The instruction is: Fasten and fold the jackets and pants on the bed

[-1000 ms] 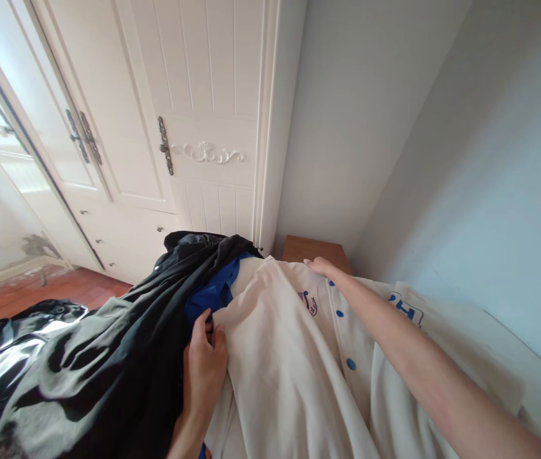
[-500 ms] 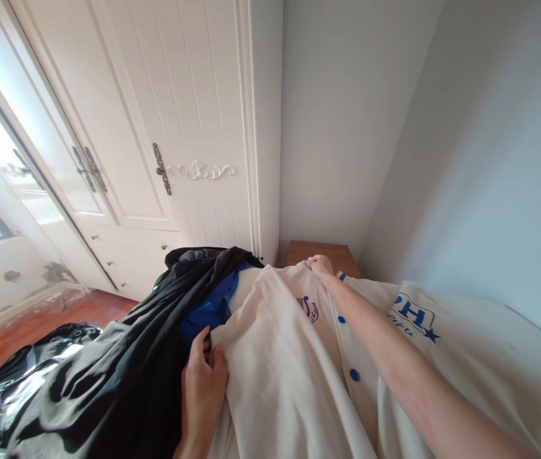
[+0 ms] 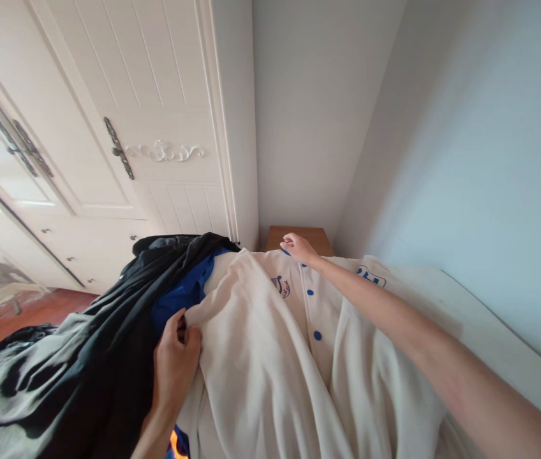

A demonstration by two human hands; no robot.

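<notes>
A cream jacket [image 3: 251, 357] with blue buttons and blue lettering lies spread before me, its collar end farthest away. At its left edge my left hand [image 3: 177, 350] is closed, pinching the cloth between thumb and fingers. My right hand [image 3: 299, 247] is curled closed at the blue-trimmed collar, with the forearm crossing over the jacket's right front. Part of a blue H patch [image 3: 370, 277] shows behind that forearm; the rest is hidden. Left of the jacket lie a blue garment [image 3: 179, 296] and a heap of dark clothes [image 3: 103, 344].
A cream wardrobe [image 3: 165, 83] with ornate metal handles stands at the back left. Behind the jacket is a brown wooden surface [image 3: 318, 239] in the corner. A pale blue-grey wall [image 3: 481, 178] rises on the right. Reddish flooring [image 3: 26, 315] shows at far left.
The view has swung right, so things sit farther left. The jacket's right side has drawn inward, and its H patch is now mostly covered. Both hands remain at the jacket.
</notes>
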